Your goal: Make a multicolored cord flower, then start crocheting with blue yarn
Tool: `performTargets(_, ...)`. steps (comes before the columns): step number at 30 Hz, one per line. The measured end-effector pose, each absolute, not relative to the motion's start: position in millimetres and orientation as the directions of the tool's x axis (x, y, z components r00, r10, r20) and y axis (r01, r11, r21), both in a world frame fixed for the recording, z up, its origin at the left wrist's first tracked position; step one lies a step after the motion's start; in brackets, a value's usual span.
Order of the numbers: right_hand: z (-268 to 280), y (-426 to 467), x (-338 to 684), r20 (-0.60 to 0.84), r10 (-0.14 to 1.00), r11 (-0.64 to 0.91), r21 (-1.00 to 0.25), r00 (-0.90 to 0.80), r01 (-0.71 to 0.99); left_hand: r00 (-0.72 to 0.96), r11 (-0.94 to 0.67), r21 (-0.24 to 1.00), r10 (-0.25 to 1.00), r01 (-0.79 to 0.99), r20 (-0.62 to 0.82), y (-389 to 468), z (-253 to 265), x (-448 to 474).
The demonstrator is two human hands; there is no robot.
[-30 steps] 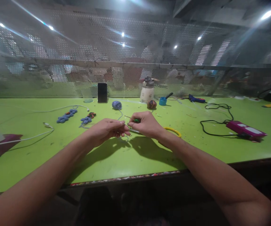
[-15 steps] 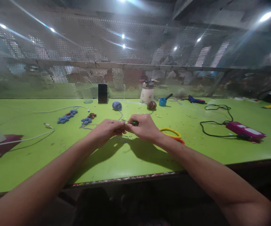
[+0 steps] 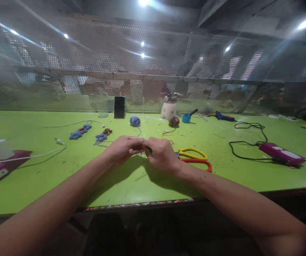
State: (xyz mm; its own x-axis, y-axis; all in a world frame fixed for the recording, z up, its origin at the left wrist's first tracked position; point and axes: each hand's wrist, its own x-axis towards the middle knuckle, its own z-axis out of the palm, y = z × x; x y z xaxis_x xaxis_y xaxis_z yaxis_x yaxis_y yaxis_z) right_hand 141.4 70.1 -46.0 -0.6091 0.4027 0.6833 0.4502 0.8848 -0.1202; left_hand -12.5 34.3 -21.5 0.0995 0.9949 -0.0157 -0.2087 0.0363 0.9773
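Note:
My left hand (image 3: pixel 123 146) is closed, its thumb and fingers pinching blue yarn (image 3: pixel 139 132) whose worked end is hidden by the fingers. That strand leads back to a blue yarn ball (image 3: pixel 135 121). My right hand (image 3: pixel 162 153) touches the left at the fingertips and is wrapped round a crochet hook (image 3: pixel 149 149); only a bit of its green handle shows. Beside the right wrist lie scissors (image 3: pixel 205 155) with one yellow and one red handle. To the left rest a blue crocheted flower strip (image 3: pixel 80 133) and a smaller blue crocheted piece (image 3: pixel 101 137) with orange and black parts.
At the back stand a phone (image 3: pixel 119 107), a bottle (image 3: pixel 168 109), a multicoloured yarn ball (image 3: pixel 174 121) and a small blue cup (image 3: pixel 186 118). A glue gun (image 3: pixel 224 116) and corded purple power strip (image 3: pixel 282 154) lie right. White cables cross the left side near another power strip (image 3: pixel 2 173).
My right hand has turned over and dropped slightly, so the hook's shaft is now hidden. More of the scissors shows. The whole view has shifted a little.

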Motion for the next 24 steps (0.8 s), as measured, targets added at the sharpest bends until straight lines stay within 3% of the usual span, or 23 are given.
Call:
performTargets(6,-47.7,69.3,141.4,0.681,0.351,0.887,-0.022,-0.642,0.461,0.141,0.060,0.975,0.990,-0.212,-0.031,35.7,-23.0,-14.1)
performTargets(11,-47.1,64.9,140.8,0.654,0.354,0.897,-0.033,-0.669,0.442,0.135,0.113,0.964,0.987,-0.240,-0.082,36.3,-24.3,-15.1)
performTargets(16,-33.6,60.5,143.6,0.628,0.364,0.931,-0.242,-0.687,0.272,0.172,0.086,0.976,0.984,-0.200,-0.052,33.9,-19.0,-20.3)
performTargets(19,-12.6,65.8,154.1,0.691,0.483,0.876,-0.384,-0.538,0.293,0.180,0.076,0.979,0.983,-0.192,-0.041,34.8,-16.0,-26.4)
performTargets(22,8.0,75.8,169.1,0.616,0.574,0.819,-0.418,-0.540,0.393,0.176,0.079,0.982,0.983,-0.174,-0.047,36.7,-15.1,-31.8)
performTargets(24,15.9,81.9,177.7,0.569,0.562,0.827,-0.383,-0.601,0.411,0.168,0.078,0.983,0.984,-0.164,-0.050,37.6,-14.9,-34.2)
